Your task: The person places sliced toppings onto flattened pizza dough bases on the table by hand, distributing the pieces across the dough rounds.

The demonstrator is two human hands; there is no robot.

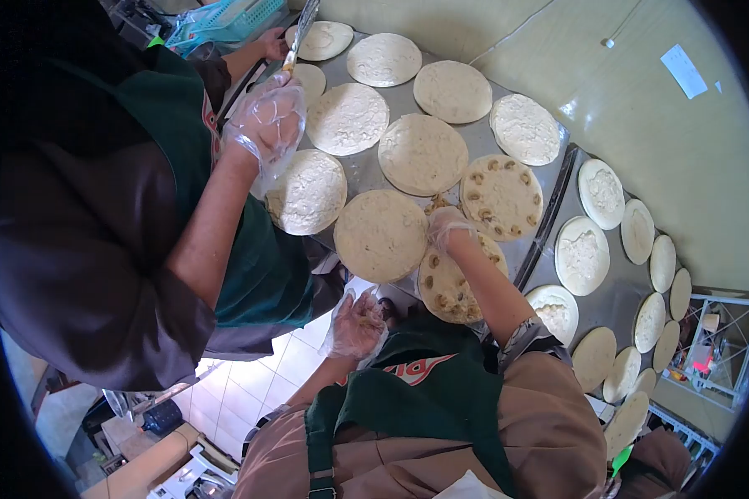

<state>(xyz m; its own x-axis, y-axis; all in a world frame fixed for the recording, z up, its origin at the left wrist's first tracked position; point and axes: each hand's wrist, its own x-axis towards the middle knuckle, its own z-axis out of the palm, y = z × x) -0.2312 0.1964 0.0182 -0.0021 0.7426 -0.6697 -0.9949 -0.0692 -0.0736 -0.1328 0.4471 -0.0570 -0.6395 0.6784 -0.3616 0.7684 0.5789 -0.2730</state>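
Note:
Both of my hands wear thin clear plastic gloves. My right hand [451,229] reaches over the metal table, its fingers drawn together at a small heap of brown mushroom slices [439,202]; the fingertips are partly hidden. Under my right wrist lies a round dough base [447,287] with some mushroom slices on it. Another dough base [503,196], just beyond, carries a ring of mushroom slices around its edge. A plain dough base [380,237] sits left of my right hand. My left hand [358,324] hangs below the table edge, palm up, fingers loosely curled and apart.
Several pale dough bases [349,119] cover the metal table [480,137]. A second metal surface [612,295] to the right holds more. At left, another person's gloved hand [270,125] grips a metal utensil [301,33]. A turquoise basket [225,21] stands at the back left.

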